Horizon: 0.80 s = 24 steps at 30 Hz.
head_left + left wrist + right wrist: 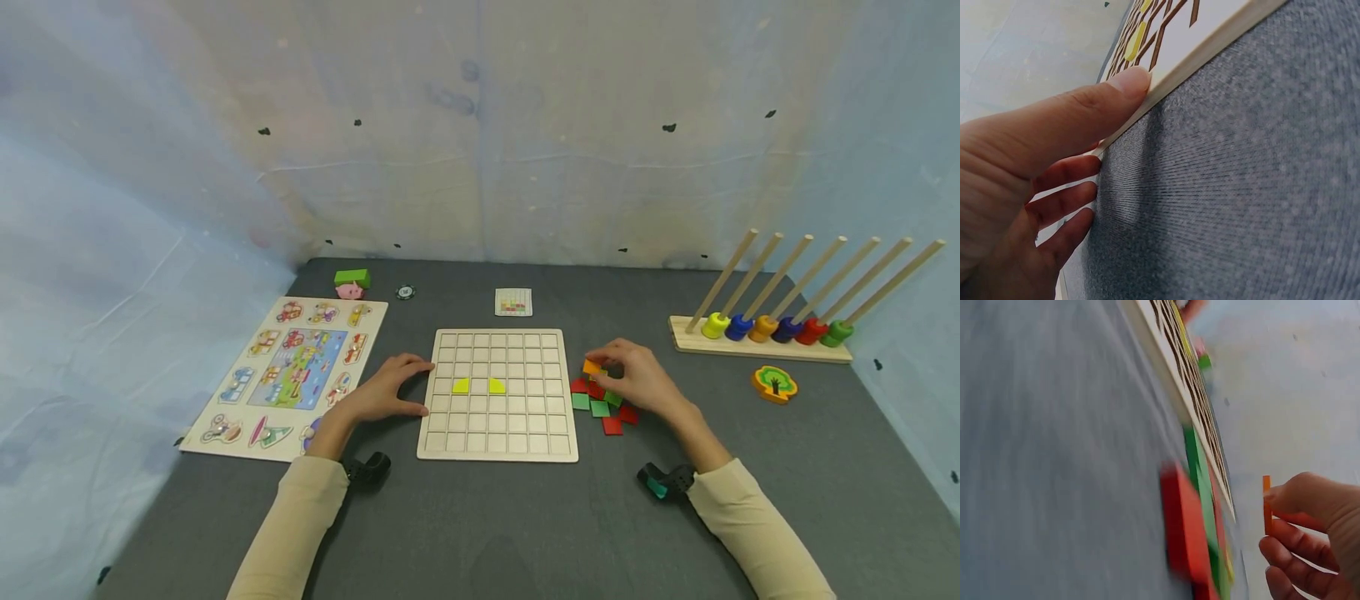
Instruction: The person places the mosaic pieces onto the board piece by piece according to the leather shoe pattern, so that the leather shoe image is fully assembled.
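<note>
A wooden grid board (498,450) lies on the grey mat with two yellow pieces (477,386) in its middle cells. My left hand (390,390) rests against the board's left edge, thumb (1110,103) pressed on the rim (1210,50). My right hand (633,375) hovers over a pile of red and green tiles (600,404) right of the board and pinches an orange tile (592,367) between thumb and fingers. The right wrist view shows the orange tile (1267,503) edge-on at the fingertips, above the red and green tiles (1194,519).
A picture peg puzzle (288,375) lies to the left, with a green block on a pink piece (351,283) and a small disc (406,292) behind it. A small card (513,302) lies beyond the board. A rod rack with coloured rings (772,329) and a tree piece (775,384) are at the right.
</note>
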Available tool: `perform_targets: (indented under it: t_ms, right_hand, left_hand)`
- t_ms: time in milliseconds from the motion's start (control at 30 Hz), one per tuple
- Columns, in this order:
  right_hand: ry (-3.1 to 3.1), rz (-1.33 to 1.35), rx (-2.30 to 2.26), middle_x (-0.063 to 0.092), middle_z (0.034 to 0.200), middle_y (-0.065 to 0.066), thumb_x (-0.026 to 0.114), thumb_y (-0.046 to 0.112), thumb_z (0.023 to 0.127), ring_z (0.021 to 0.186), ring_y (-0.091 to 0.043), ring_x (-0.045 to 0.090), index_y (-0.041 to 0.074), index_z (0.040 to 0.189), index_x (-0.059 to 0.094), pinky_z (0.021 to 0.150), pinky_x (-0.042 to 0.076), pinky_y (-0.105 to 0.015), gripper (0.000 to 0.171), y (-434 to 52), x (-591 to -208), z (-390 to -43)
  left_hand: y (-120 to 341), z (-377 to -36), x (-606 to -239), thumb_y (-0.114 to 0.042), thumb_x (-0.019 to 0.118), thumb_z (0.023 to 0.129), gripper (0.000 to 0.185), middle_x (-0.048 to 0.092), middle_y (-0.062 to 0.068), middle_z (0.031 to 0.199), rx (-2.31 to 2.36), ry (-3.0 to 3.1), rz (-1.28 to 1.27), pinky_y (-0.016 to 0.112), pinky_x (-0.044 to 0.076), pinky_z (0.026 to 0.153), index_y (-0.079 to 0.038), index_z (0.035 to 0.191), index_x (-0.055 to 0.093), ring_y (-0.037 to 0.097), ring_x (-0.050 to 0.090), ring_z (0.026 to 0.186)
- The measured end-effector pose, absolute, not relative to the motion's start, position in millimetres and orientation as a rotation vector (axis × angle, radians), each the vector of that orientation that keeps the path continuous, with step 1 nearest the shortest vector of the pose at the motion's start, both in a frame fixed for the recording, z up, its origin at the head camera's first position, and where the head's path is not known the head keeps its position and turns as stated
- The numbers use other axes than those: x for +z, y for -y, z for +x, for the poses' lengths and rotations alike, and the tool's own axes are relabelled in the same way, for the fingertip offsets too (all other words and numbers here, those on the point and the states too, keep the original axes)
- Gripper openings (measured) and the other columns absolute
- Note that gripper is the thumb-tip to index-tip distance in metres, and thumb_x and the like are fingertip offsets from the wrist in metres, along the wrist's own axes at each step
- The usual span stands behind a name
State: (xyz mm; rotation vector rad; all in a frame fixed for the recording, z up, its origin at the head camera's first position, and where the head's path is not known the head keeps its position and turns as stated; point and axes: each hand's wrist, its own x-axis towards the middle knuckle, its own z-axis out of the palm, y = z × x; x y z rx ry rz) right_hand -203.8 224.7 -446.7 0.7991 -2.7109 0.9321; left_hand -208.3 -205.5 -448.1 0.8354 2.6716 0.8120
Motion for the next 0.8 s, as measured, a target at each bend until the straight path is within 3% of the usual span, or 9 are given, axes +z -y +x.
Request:
perform_targets:
  t_ms: [233,433,800]
  right_hand:
    - [2.609,1.014,0.989,0.063,0.096,-0.009,0.072,0.007,0.080,0.077,-0.021,0.060,0.001,0.108,0.068,0.061,0.049,-0.032,0.029,-174,-447,-201]
    - [2.559,1.131,1.062,0.065,0.096,-0.006,0.072,0.007,0.078,0.083,-0.017,0.061,0.003,0.106,0.069,0.070,0.051,-0.032,0.028,-131,-447,-200]
    - [2.543,1.244,1.154,0.066,0.096,-0.002,0.074,0.012,0.079,0.085,-0.015,0.061,0.008,0.099,0.069,0.074,0.049,-0.030,0.021,-76,-452,-196]
  left_hand:
    - [206,-209,-448,-0.033,0.075,0.079,0.073,0.038,0.015,0.136,0.816,-2.666,0.843,0.054,0.027,0.102,-0.007,0.139,0.043,0.034,0.031,0.127]
    - [205,-209,-448,-0.032,0.075,0.079,0.072,0.038,0.015,0.135,0.820,-2.662,0.841,0.054,0.027,0.102,-0.006,0.138,0.043,0.034,0.032,0.127]
    - [205,-209,-447,-0.034,0.075,0.079,0.072,0.040,0.014,0.134,0.809,-2.668,0.812,0.054,0.027,0.102,-0.008,0.138,0.044,0.033,0.032,0.126]
